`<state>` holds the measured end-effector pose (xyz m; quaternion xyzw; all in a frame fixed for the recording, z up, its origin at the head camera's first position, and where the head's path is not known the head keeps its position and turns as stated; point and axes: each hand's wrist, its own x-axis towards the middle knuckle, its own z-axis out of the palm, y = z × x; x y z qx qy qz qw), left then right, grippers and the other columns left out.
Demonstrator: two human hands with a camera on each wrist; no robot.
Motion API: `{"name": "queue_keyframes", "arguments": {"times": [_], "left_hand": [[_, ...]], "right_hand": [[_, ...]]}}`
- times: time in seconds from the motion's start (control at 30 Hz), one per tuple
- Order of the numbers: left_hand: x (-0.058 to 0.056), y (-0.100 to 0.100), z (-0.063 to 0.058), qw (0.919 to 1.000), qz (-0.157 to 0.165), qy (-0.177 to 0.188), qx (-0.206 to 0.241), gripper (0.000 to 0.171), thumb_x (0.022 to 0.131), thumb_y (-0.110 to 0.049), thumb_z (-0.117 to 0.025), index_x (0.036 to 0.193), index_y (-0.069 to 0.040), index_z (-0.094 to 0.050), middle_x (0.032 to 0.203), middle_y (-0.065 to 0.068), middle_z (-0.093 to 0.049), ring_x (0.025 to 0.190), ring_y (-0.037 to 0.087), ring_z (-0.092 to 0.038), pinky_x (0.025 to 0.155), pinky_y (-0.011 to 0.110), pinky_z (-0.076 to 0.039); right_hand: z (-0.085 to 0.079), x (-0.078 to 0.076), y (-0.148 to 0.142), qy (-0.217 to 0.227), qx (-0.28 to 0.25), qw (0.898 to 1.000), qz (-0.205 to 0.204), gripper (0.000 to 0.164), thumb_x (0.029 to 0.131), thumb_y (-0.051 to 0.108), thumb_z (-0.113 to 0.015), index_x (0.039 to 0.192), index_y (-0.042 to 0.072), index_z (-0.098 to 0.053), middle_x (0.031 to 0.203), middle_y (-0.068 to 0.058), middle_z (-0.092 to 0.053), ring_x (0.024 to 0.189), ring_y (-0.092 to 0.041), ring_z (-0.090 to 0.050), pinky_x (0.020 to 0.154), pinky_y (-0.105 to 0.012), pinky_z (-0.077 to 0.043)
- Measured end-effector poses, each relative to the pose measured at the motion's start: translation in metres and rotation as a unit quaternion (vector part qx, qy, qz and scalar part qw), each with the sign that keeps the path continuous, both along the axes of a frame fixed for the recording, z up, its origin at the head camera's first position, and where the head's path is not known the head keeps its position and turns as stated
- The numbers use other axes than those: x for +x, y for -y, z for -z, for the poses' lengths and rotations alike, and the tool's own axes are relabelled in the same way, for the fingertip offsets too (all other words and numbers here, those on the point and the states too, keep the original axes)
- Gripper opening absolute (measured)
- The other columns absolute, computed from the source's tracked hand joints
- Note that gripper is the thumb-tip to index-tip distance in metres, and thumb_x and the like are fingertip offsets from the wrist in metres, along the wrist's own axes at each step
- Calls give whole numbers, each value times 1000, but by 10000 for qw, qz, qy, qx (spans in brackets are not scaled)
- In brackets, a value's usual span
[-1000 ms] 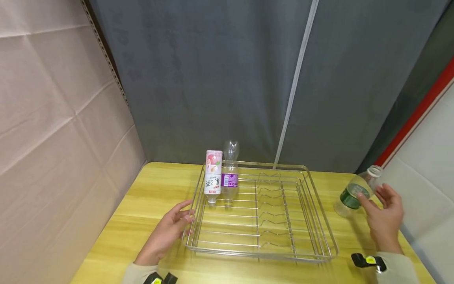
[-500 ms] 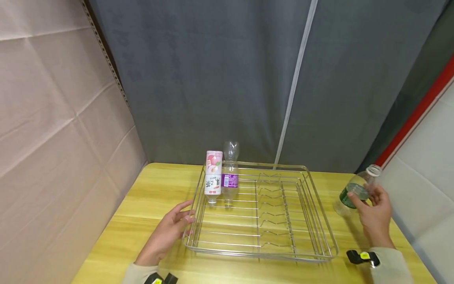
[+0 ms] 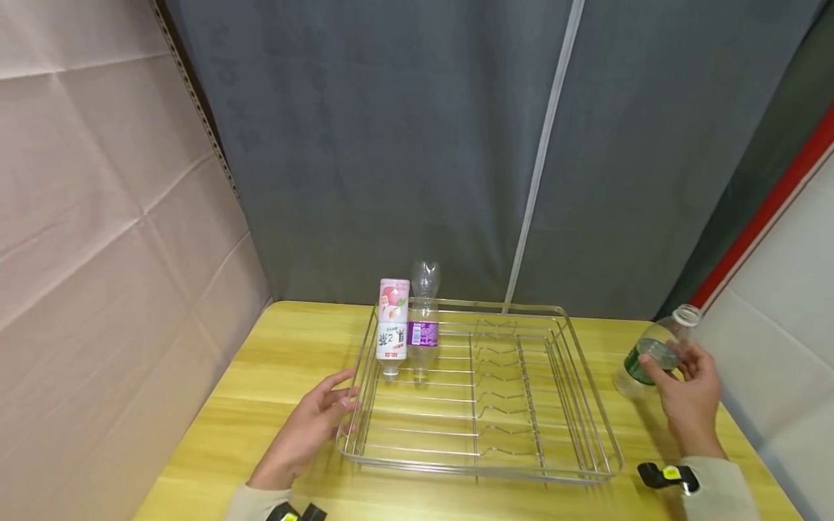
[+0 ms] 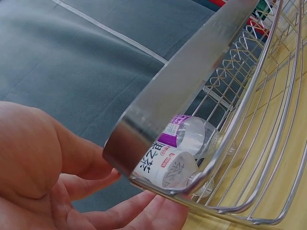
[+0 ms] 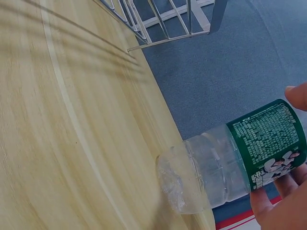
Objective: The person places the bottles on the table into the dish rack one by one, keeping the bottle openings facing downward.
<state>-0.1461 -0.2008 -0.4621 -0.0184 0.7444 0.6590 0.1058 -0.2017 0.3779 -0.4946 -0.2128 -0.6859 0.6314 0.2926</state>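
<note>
A clear plastic bottle [image 3: 656, 350] with a green label stands upright at the table's right side. My right hand [image 3: 689, 387] grips it round the label and upper body, thumb on the near side; its base meets the wood in the right wrist view. A silver wire dish rack [image 3: 473, 416] occupies the middle of the table. Beside its left rim is my left hand [image 3: 314, 423], fingers loosely extended and touching the metal band and wires. Inside the rack, at the back left, a pink-and-white bottle [image 3: 392, 325] and a clear bottle with a purple label [image 3: 424, 333] lie neck toward me, side by side.
The yellow wood-grain table [image 3: 260, 369] ends at a grey curtain [image 3: 391, 159] behind. Pale cloth [image 3: 98, 275] hangs on the left. A white panel [image 3: 782, 311] with a red edge closes off the right.
My right hand has shifted left and closed on the green-labelled bottle, which stays where it was. My left hand and the rack hold their place.
</note>
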Motion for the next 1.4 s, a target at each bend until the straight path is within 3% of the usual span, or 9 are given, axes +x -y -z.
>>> {"name": "queue_keyframes", "arguments": {"times": [0.23, 0.5, 0.77, 1.03, 1.2, 1.4], "left_hand": [[2, 1, -2, 9999, 45, -35, -85, 54, 109, -11, -53, 161, -22, -42, 157, 22, -51, 128, 34, -58, 83, 39, -61], [-2, 0, -3, 9999, -21, -33, -104, 52, 109, -10, -54, 158, -23, -46, 156, 19, -54, 131, 35, -60, 95, 47, -62], [0, 6, -9, 9989, 25, -242, -410, 51, 108, -12, -56, 158, -20, -45, 157, 23, -51, 137, 40, -58, 106, 56, -57], [2, 16, -18, 9990, -7, -306, -333, 51, 109, -16, -58, 158, -17, -44, 160, 22, -47, 144, 42, -52, 111, 53, -55], [2, 19, -23, 9983, -91, -398, -418, 53, 108, -22, -62, 158, -15, -45, 160, 21, -48, 143, 42, -52, 109, 49, -56], [2, 19, -31, 9973, -107, -594, -424, 54, 108, -25, -63, 157, -13, -46, 157, 18, -51, 143, 41, -53, 108, 46, -57]], "right_hand": [[-2, 2, 0, -9, 61, 10000, -38, 72, 90, 5, -83, 153, 18, -51, 136, 14, -63, 122, -1, -53, 81, 1, -46], [-10, 2, 0, 274, 129, 9995, -113, 72, 92, 9, -82, 155, 23, -51, 145, 11, -59, 132, -4, -52, 85, 1, -47], [-19, 5, 3, 665, 628, 9958, -83, 76, 94, 15, -81, 159, 29, -44, 152, 13, -56, 138, -2, -51, 90, 1, -45], [-29, 9, 12, 539, 995, 9932, -259, 73, 94, 16, -82, 158, 29, -49, 153, 13, -59, 127, 3, -54, 82, 1, -44], [-37, 13, 17, 420, 1273, 9903, -361, 71, 93, 15, -82, 156, 30, -52, 144, 15, -61, 121, 3, -54, 82, 2, -44], [-48, 19, 26, -30, 1955, 9793, -515, 72, 92, 12, -84, 155, 30, -54, 140, 16, -64, 115, 7, -55, 85, 0, -43]]}}
